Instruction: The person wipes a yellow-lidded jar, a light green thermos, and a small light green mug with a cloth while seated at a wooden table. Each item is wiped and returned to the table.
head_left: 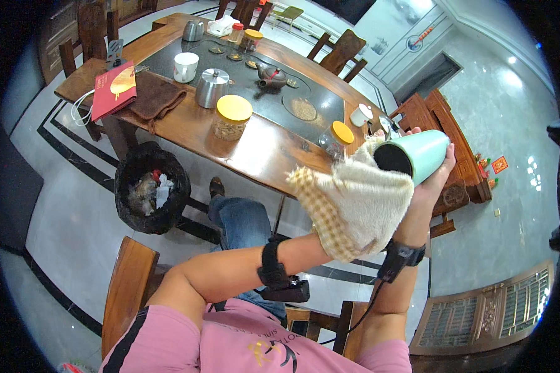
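Observation:
A mint-green cylindrical tumbler (426, 154) lies tilted in my right hand (434, 180), its dark round end turned toward the left. From the palm side, my right fingers wrap round it. A cream fluffy cloth (373, 199) with a tan checked edge presses against the tumbler's side and hangs down over my left wrist. My left hand is hidden beneath this cloth and grips it by the tumbler; only my left forearm (230, 273) shows plainly. Fingertips show behind the tumbler's upper side, but I cannot tell whose hand they belong to.
The wooden tea table (261, 163) ahead bears a yellow-lidded jar (231, 118), another jar (337, 140), a steel pot (213, 88), a white mug (185, 67), a teapot (272, 76), a brown towel (154, 96) and a red booklet (114, 91). A black bin (127, 208) stands at left.

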`<state>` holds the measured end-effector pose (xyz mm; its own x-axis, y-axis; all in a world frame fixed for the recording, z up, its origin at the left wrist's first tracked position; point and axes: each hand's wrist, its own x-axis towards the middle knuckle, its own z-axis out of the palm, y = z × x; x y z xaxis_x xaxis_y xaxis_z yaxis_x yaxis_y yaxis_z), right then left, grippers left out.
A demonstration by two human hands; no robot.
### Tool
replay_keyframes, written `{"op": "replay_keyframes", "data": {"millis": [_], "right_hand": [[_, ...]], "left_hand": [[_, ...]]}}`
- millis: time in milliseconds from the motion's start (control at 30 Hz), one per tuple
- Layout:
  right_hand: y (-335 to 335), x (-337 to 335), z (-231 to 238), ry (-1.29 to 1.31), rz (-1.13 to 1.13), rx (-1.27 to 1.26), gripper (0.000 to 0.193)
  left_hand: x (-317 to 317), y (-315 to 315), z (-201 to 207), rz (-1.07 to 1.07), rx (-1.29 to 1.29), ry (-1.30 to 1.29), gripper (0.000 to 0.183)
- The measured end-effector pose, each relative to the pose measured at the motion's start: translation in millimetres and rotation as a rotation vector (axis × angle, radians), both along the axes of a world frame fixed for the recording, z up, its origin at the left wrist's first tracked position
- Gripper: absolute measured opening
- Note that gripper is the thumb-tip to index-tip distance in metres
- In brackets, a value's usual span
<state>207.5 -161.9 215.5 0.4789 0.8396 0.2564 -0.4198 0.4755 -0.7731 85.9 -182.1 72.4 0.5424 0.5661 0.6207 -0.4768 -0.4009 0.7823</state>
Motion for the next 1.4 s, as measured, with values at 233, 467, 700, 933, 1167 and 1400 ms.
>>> {"op": "replay_keyframes", "data": {"millis": [233, 467, 700, 933, 1167, 1400], "right_hand": [[-8.5, -40.6, -17.0, 0.175, 0.254, 0.069, 0.058], [-8.1, -54.7, -20.1, -0.029, 0.028, 0.257, 0.069], [-15.1, -50.7, -24.5, -0.489, 0.331, 0.426, 0.103], [-22.9, -65.7, -47.4, -0.516, 0.604, 0.283, 0.112], [-13.0, -61.4, -56.8, -0.515, 0.417, 0.139, 0.097], [-17.0, -63.2, -53.9, -0.151, 0.039, -0.048, 0.078]], "left_hand": [[-19.3, -14.6, -9.8, 0.069, -0.067, -0.009, 0.071], [-16.3, -1.9, -42.6, 0.62, 0.367, 0.354, 0.074], [-47.0, 15.5, -20.4, 0.605, 0.462, 0.228, 0.054], [-47.6, 38.2, -31.1, 0.194, 0.124, 0.129, 0.028], [-71.1, 48.7, -54.3, 0.309, 0.467, 0.662, 0.028], [-58.1, 34.5, -103.8, 0.822, 0.644, 0.308, 0.063]]}}
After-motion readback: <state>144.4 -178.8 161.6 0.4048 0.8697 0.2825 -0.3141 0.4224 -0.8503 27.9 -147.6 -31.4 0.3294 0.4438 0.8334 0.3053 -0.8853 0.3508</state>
